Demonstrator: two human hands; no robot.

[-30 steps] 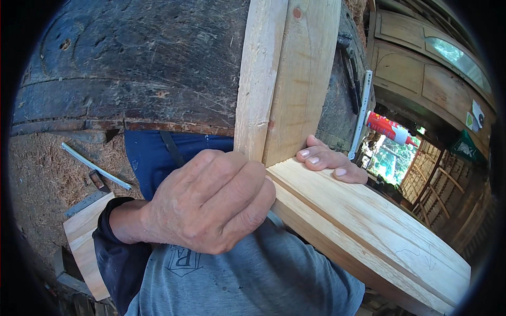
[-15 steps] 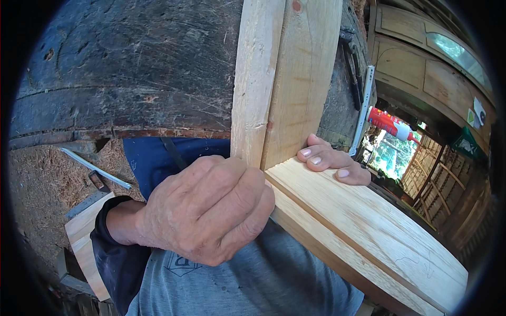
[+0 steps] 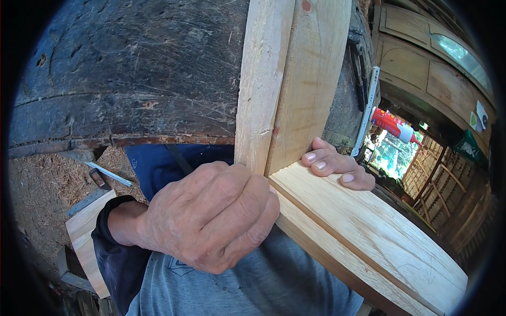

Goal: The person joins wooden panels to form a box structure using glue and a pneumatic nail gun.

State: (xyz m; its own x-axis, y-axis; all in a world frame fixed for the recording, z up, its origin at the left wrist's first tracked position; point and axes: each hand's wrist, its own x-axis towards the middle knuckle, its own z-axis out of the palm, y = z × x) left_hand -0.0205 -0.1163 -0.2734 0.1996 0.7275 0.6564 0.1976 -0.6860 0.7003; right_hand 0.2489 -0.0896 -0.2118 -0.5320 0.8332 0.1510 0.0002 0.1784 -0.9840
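Observation:
Two pale wooden pieces meet at a corner in front of me. One is a long grooved rail [image 3: 308, 79] running away across the bench; the other is a grooved rail [image 3: 363, 221] slanting to the lower right, with a curved outer edge. My left hand [image 3: 211, 218] is closed at the corner, its curled fingers against the near end of the long rail. My thumb and whatever lies inside that grip are hidden. On the right side of the corner, my right hand [image 3: 340, 164] wraps its fingers over the slanting rail's edge; its palm is hidden behind the wood.
The dark, scratched bench [image 3: 132, 79] lies beyond my hands. At its right are pliers-like tools [image 3: 359, 73], a pale metal strip [image 3: 366, 110] and a red-and-white glue bottle [image 3: 392, 126]. A try square [image 3: 100, 181] and a wooden board [image 3: 89, 242] sit at lower left.
Both hands and the joined rails have shifted slightly right and down in the view, and the bench edge also sits a little lower. Both grips look the same.

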